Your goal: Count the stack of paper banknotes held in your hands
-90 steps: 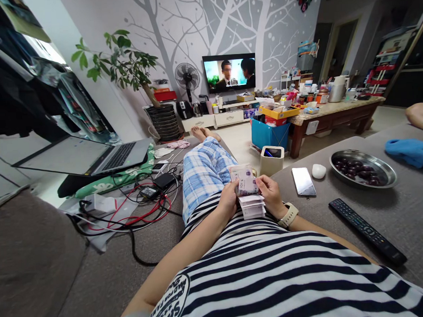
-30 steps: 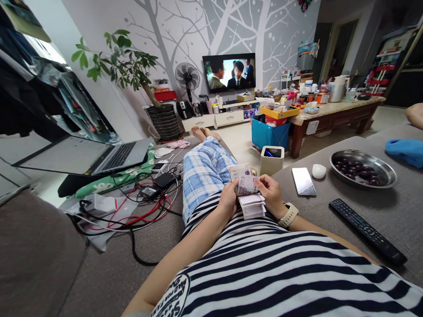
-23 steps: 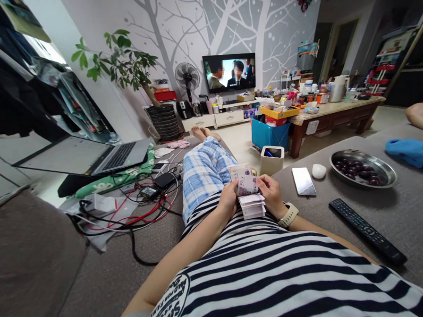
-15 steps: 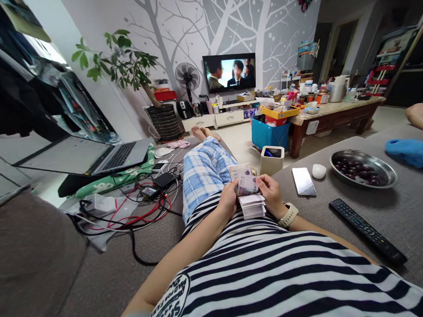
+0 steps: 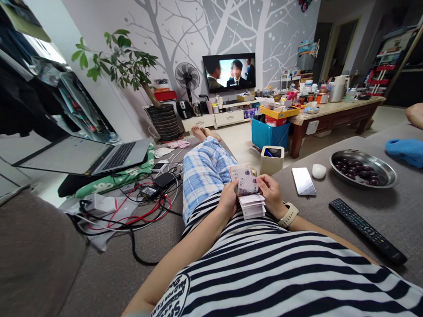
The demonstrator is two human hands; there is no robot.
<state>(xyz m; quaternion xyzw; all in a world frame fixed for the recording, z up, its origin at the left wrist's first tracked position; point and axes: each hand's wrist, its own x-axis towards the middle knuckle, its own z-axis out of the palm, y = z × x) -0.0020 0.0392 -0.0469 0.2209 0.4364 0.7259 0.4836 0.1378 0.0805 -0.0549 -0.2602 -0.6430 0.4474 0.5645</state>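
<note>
I lie back on a grey sofa in a striped shirt and plaid shorts. Both hands hold a wad of banknotes [image 5: 245,180] above my lap. My left hand [image 5: 228,199] grips the wad's left side with curled fingers. My right hand [image 5: 270,194], with a pale watch on its wrist, pinches the right side. A fanned pile of paper slips [image 5: 253,206] lies on my stomach just under the wad.
A phone [image 5: 303,181], a white pebble-like object [image 5: 319,171], a metal dish of dark fruit [image 5: 363,168] and a remote [image 5: 366,231] lie on the sofa at right. A laptop [image 5: 101,157] and tangled cables [image 5: 143,204] sit at left. Another person's knee [image 5: 422,115] shows at far right.
The hands and the wad stay almost still. The top note has shifted slightly since three seconds ago. The picture on the television has changed.
</note>
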